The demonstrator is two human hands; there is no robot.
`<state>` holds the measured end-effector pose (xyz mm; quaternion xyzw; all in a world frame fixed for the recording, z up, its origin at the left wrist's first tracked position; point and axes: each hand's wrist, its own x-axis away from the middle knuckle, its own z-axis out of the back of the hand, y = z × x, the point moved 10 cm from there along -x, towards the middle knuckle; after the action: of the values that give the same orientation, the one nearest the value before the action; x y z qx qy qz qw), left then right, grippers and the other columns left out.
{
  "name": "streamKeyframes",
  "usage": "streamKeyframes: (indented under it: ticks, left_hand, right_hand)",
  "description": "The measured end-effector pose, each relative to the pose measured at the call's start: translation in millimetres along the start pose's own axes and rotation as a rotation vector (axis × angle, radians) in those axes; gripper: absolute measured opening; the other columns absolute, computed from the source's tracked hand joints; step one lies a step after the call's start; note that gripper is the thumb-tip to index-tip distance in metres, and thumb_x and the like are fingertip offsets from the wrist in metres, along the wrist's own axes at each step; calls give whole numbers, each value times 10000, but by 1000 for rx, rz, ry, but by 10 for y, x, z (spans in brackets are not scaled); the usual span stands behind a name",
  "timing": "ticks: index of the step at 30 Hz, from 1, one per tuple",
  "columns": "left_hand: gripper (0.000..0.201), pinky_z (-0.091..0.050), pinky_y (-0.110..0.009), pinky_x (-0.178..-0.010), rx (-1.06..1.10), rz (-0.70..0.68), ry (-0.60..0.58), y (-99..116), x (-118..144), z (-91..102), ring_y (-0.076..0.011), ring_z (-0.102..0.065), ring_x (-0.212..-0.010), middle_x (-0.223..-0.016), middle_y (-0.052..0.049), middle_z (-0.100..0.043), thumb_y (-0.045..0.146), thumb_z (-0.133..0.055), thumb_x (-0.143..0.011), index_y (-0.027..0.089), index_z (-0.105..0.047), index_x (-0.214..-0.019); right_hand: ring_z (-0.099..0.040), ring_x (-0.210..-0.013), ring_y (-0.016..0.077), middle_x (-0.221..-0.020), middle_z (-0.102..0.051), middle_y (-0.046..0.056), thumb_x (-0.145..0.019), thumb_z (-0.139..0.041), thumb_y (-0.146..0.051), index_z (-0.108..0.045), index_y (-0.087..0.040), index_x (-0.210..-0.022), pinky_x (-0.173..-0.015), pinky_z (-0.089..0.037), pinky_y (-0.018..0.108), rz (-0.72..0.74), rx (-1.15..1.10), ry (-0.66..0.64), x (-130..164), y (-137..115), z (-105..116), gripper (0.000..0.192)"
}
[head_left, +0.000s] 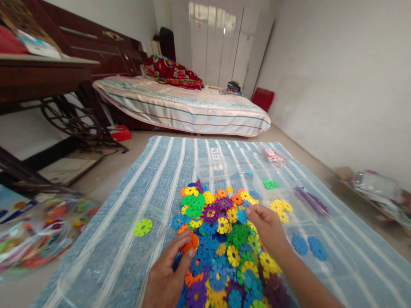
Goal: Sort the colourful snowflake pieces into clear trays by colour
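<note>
A heap of colorful plastic snowflake discs lies on the striped cloth before me. My left hand, at the heap's left side, pinches an orange snowflake disc between thumb and fingers. Over the right side of the pile, my right hand has its thumb and fingertips pressed together. Its fingertips are close to a light blue disc; whether they grip it is hidden. Purple square pieces lie on top of the heap. Left of it, a lime green disc sits in a clear plastic container.
Clear containers at right hold yellow discs, blue discs, green pieces and purple strips. A red-and-white packet lies farther back. Bagged colorful pieces are on the floor at left. A bed stands beyond the cloth.
</note>
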<state>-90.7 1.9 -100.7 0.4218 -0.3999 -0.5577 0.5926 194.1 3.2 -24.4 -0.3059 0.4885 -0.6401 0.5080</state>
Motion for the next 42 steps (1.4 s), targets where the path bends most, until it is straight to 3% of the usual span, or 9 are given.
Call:
streamKeyframes:
  ticks: [4, 9, 13, 18, 25, 32, 42]
  left_hand:
    - [417, -419, -408, -1023, -29, -16, 4, -22, -15, 12, -255, -610, -1090, -1129, -44, -685, 546, -635, -686, 237, -707, -958]
    - [408, -446, -403, -997, -81, -45, 4, -17, -26, 28, -255, -631, -1054, -1093, -32, -701, 571, -616, -686, 253, -717, -921]
    - [391, -464, -385, -979, -116, -69, -18, -1, -34, 28, -247, -638, -1042, -1079, -30, -706, 561, -608, -701, 256, -719, -918]
    - [383, -477, -376, -962, -124, -113, -4, 48, -33, 33, -242, -650, -1017, -1066, -35, -711, 558, -606, -706, 252, -724, -905]
    - [349, -492, -377, -945, -127, -133, 18, 171, -13, 23, -242, -649, -1023, -1059, -24, -713, 552, -599, -711, 272, -723, -877]
    - [308, -484, -364, -960, -152, -151, -8, 247, 10, -2, -229, -644, -1031, -1075, -24, -707, 498, -597, -732, 261, -715, -890]
    - [272, -476, -367, -971, -161, -179, -26, 340, 18, -39, -218, -642, -1023, -1064, -23, -708, 455, -581, -755, 254, -705, -891]
  right_hand:
    - [-288, -476, 86, -493, -284, -65, -771, -475, -543, -373, -207, -515, -454, -247, 220, 81, 236, 85, -641, -139, 248, 435]
    - [-280, -449, 92, -411, -254, -68, -751, -520, -425, -369, -212, -419, -476, -231, 243, 63, 378, 243, -1637, -213, 586, 422]
    - [-318, -457, 115, -363, -244, -56, -744, -533, -336, -341, -228, -359, -506, -236, 264, 36, 491, 343, -1963, -256, 749, 444]
    - [-358, -466, 120, -378, -326, -45, -719, -554, -337, -426, -210, -386, -513, -246, 265, 76, 542, 296, -1660, -327, 679, 379]
    - [-397, -474, 107, -476, -457, -35, -807, -494, -468, -608, -170, -559, -487, -298, 243, 134, 449, 202, -627, -372, 582, 404]
    - [-500, -595, 132, -606, -522, -9, -885, -469, -389, -569, -195, -602, -582, -381, 249, 243, 351, -82, 299, -242, 70, 358]
    - [-562, -729, 162, -736, -596, 23, -883, -478, -278, -593, -205, -705, -678, -429, 283, 286, 454, -90, 394, -49, 71, 225]
